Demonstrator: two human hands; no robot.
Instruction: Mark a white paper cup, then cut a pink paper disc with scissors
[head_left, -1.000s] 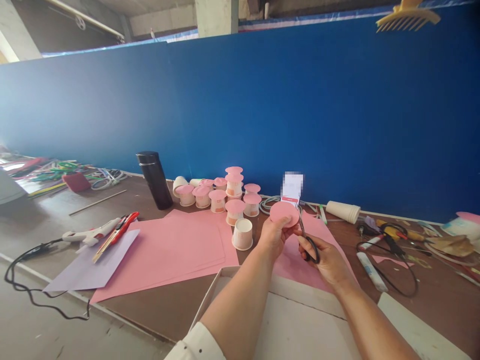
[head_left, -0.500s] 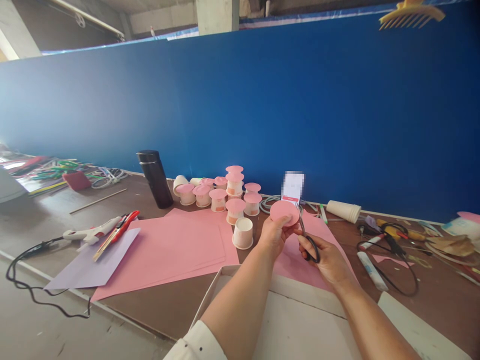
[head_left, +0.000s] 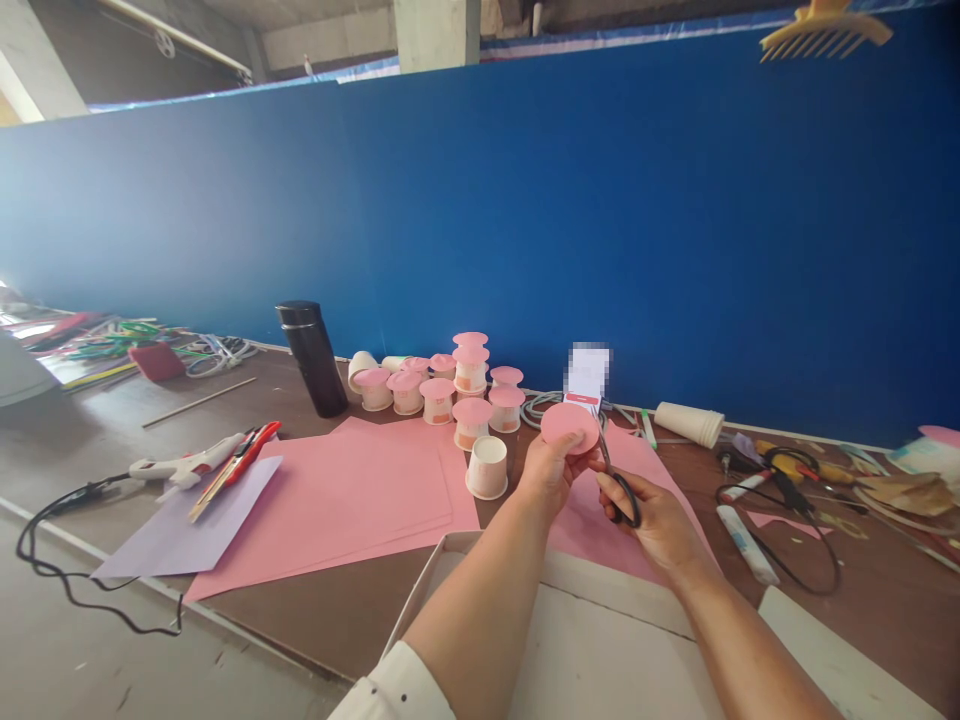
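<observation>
My left hand (head_left: pixel 553 474) pinches a round pink paper disc (head_left: pixel 567 424), thumb on its face. My right hand (head_left: pixel 654 520) is closed round the black handles of a pair of scissors (head_left: pixel 627 500), whose blades point up along the disc's right edge. Whether the blades touch the paper I cannot tell. Left of my hands an upside-down paper cup (head_left: pixel 487 468) stands without a disc. Behind it are several paper cups topped with pink discs (head_left: pixel 472 412), some of them stacked.
Pink paper sheets (head_left: pixel 360 480) lie at left, under a lilac sheet (head_left: pixel 187 540), a red utility knife (head_left: pixel 238 465) and a glue gun (head_left: pixel 187 462). A black flask (head_left: pixel 311 360) stands behind. A white box (head_left: pixel 600 630) is below my forearms. Cables, markers and more cups (head_left: pixel 688 424) clutter the right.
Almost nothing differs. The whole view has shifted very slightly; both hands keep their hold on the disc and the scissors.
</observation>
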